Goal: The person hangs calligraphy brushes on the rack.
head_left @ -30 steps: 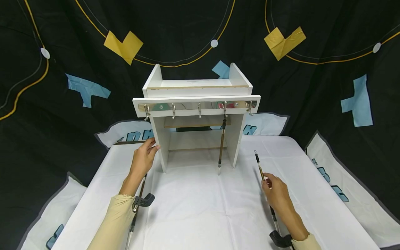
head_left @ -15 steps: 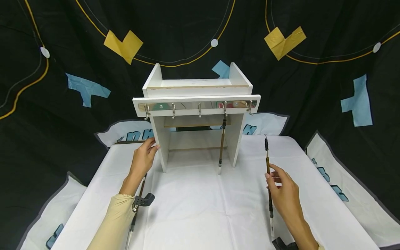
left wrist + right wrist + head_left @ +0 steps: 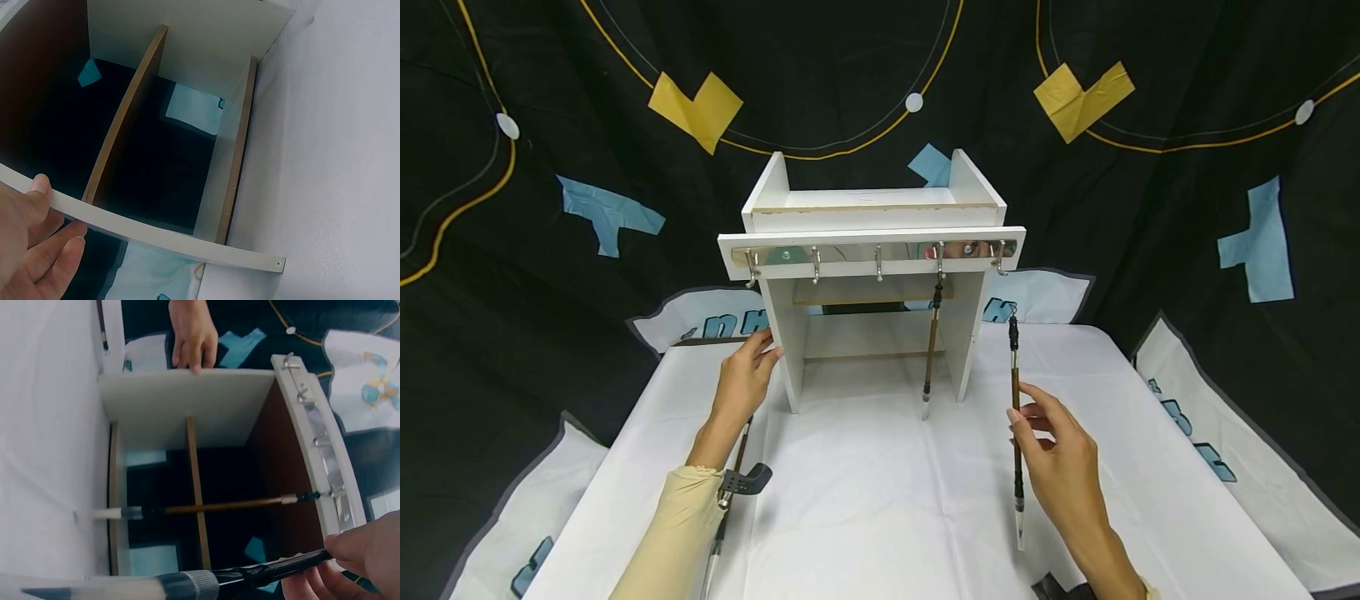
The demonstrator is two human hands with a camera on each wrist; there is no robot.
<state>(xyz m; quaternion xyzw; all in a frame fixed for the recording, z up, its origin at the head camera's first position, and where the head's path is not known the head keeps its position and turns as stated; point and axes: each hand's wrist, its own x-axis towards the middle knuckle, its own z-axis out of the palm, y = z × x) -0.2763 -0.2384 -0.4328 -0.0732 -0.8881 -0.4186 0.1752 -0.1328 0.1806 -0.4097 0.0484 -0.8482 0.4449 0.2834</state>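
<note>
A small white wooden shelf [image 3: 872, 220] stands on the table, with a row of metal hooks [image 3: 879, 263] along its front rail. My left hand [image 3: 743, 379] pinches the edge of its left side panel [image 3: 156, 232] between thumb and fingers. Right of the shelf, my right hand [image 3: 1062, 457] pinches a calligraphy brush [image 3: 1015, 379] by its brown handle. That brush is upright, its wire loop at the top and its pale, dark-tipped bristles [image 3: 119, 589] at the bottom. Another calligraphy brush [image 3: 932, 346] hangs from the second hook from the right.
A third brush [image 3: 742, 454] lies on the white-covered table [image 3: 865, 500], partly hidden beneath my left forearm. Behind the shelf hangs a black cloth [image 3: 850, 75] with yellow and blue tape. White printed cloths [image 3: 1225, 450] border the table.
My right hand has raised the brush from a slant to upright, swinging it right and then back left towards the shelf. The left hand keeps its place on the side panel.
</note>
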